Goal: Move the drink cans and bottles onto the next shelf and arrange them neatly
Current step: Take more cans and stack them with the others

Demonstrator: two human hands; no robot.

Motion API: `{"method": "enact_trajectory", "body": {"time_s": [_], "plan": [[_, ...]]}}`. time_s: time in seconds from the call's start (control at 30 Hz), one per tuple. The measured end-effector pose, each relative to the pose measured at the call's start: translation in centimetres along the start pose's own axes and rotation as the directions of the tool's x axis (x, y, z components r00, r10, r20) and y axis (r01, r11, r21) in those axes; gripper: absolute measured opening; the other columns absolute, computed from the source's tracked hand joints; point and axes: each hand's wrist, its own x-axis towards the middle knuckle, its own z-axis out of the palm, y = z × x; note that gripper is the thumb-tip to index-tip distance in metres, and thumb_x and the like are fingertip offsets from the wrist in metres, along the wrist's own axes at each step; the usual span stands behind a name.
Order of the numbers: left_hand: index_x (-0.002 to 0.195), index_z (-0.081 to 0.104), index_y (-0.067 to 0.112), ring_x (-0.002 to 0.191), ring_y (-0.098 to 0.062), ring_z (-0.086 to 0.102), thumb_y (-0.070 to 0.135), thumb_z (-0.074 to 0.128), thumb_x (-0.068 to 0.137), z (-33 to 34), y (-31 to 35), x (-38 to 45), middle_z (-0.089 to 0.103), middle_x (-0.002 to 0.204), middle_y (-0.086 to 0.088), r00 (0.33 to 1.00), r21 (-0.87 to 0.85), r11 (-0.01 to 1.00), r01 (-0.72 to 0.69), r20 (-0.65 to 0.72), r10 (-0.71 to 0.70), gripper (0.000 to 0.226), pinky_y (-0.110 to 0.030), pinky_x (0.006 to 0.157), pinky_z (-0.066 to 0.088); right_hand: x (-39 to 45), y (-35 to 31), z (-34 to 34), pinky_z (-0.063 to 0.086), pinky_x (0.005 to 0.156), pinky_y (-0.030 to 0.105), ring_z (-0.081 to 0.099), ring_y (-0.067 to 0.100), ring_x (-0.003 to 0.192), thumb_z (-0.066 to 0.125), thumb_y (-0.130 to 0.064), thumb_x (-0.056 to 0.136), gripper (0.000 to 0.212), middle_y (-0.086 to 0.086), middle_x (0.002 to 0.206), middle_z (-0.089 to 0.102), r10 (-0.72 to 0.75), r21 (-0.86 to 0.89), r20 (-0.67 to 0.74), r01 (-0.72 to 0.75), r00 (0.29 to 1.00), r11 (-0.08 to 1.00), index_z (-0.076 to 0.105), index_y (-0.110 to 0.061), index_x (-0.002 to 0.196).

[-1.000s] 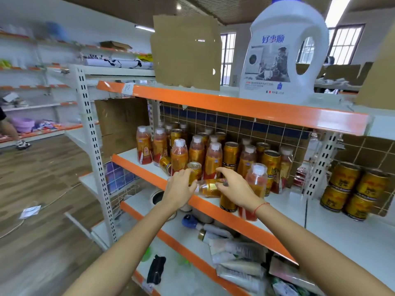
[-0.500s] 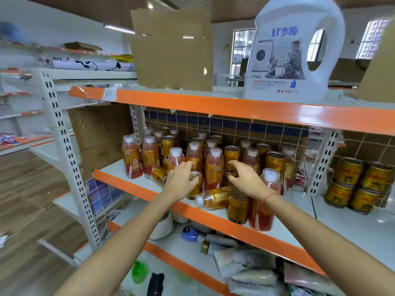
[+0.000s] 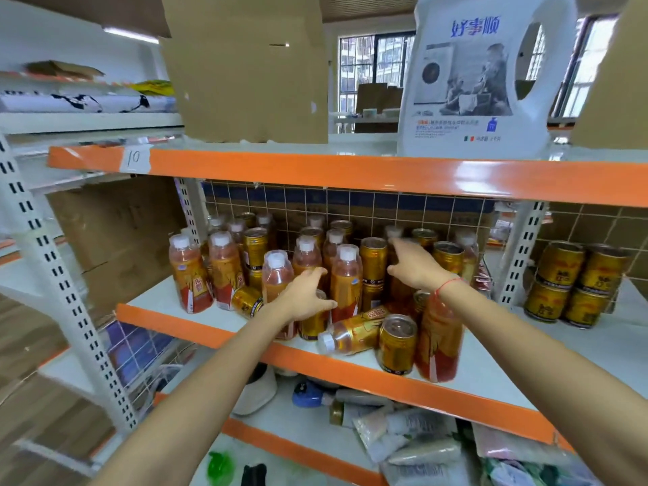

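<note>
Both hands are reaching into the crowd of drinks on the middle shelf. The left hand is curling its thumb and fingers round a gold can standing at the front, with an upright orange bottle just to the left of the hand and another upright bottle just to its right. The right hand is stretching further back with its fingers extended toward a white-capped bottle in the rear row; whether the fingertips are touching it cannot be told, and the hand is gripping nothing visible. A red string is circling the right wrist. Below and between the hands, a bottle lying on its side is pointing its cap toward the shelf edge, and beside it a gold can with a silver top is standing near the orange rim. A tall bottle is standing under the right forearm. Well to the right of the right hand, four stacked gold cans are sitting on the neighbouring shelf. Above the hands, a white detergent jug and a cardboard sheet are resting on the top shelf.
</note>
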Motion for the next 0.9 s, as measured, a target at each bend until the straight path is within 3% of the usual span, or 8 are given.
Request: {"method": "enact_trajectory", "body": {"time_s": [0.1, 0.23, 0.33, 0.43, 0.6, 0.77, 0.9], "plan": [[0.146, 0.028, 0.012, 0.129, -0.021, 0.043, 0.030, 0.072, 0.082, -0.1, -0.2, 1.1, 0.034, 0.148, -0.009, 0.998, -0.016, 0.999, 0.036, 0.045, -0.035, 0.080, -0.027, 0.098, 0.039, 2.1, 0.0, -0.3, 0.041, 0.104, 0.039, 0.044, 0.029, 0.128, 0.059, -0.009, 0.086, 0.065, 0.016, 0.144, 0.041, -0.035, -0.044, 0.040, 0.037, 0.999, 0.998, 0.029, -0.010, 0.144], [0.145, 0.029, 0.013, 0.127, -0.025, 0.044, 0.031, 0.070, 0.084, 0.1, -0.5, 2.1, 0.038, 0.143, -0.010, 0.987, 0.201, 0.979, 0.039, 0.142, -0.068, 0.076, -0.031, 0.098, 0.042, 4.1, -0.2, -0.3, 0.044, 0.099, 0.036, 0.047, 0.028, 0.125, 0.059, -0.005, 0.086, 0.073, 0.014, 0.147, 0.034, -0.071, -0.076, 0.115, 0.080, 0.991, 0.994, 0.022, -0.012, 0.148], [0.144, 0.029, 0.015, 0.122, -0.026, 0.047, 0.032, 0.069, 0.084, 0.6, -0.6, 2.7, 0.041, 0.137, -0.010, 0.976, 0.324, 0.946, 0.012, 0.202, -0.082, 0.074, -0.034, 0.095, 0.045, 5.2, -0.3, 0.0, 0.052, 0.081, 0.034, 0.054, 0.027, 0.112, 0.058, -0.001, 0.083, 0.077, 0.016, 0.145, 0.035, -0.082, -0.117, 0.150, 0.100, 0.985, 0.988, 0.019, -0.015, 0.149], [0.145, 0.028, 0.015, 0.123, -0.029, 0.043, 0.034, 0.069, 0.084, 1.1, -0.7, 3.2, 0.042, 0.137, -0.012, 0.970, 0.456, 0.889, -0.029, 0.226, -0.084, 0.077, -0.038, 0.096, 0.044, 6.1, -0.1, 0.8, 0.041, 0.057, 0.020, 0.055, 0.021, 0.095, 0.058, 0.001, 0.083, 0.080, 0.016, 0.141, 0.040, -0.109, -0.128, 0.189, 0.135, 0.976, 0.983, 0.017, -0.015, 0.150], [0.144, 0.030, 0.015, 0.126, -0.034, 0.039, 0.034, 0.074, 0.079, 1.7, -0.8, 4.0, 0.038, 0.140, -0.012, 0.963, 0.599, 0.797, -0.077, 0.253, -0.097, 0.081, -0.040, 0.101, 0.038, 7.1, 0.4, 2.1, 0.047, 0.087, 0.031, 0.048, 0.028, 0.121, 0.060, 0.001, 0.083, 0.082, 0.014, 0.149, 0.031, -0.154, -0.194, 0.218, 0.198, 0.964, 0.961, 0.015, -0.013, 0.150], [0.144, 0.032, 0.015, 0.121, -0.032, 0.046, 0.028, 0.078, 0.076, 1.5, -0.6, 4.2, 0.036, 0.140, -0.013, 0.957, 0.613, 0.784, -0.097, 0.273, -0.096, 0.083, -0.037, 0.094, 0.043, 8.2, 0.4, 2.6, 0.035, 0.107, 0.040, 0.024, 0.031, 0.140, 0.067, -0.012, 0.082, 0.089, 0.011, 0.155, 0.020, -0.186, -0.290, 0.217, 0.246, 0.958, 0.925, 0.011, -0.017, 0.151], [0.143, 0.034, 0.014, 0.121, -0.032, 0.047, 0.030, 0.078, 0.076, 1.4, -0.6, 4.2, 0.033, 0.142, -0.013, 0.952, 0.615, 0.781, -0.111, 0.291, -0.093, 0.082, -0.037, 0.092, 0.046, 8.7, 0.3, 3.1, 0.034, 0.110, 0.046, 0.023, 0.033, 0.140, 0.072, -0.028, 0.079, 0.097, 0.010, 0.157, 0.012, -0.133, -0.298, 0.273, 0.215, 0.953, 0.930, 0.008, -0.022, 0.152]]}}
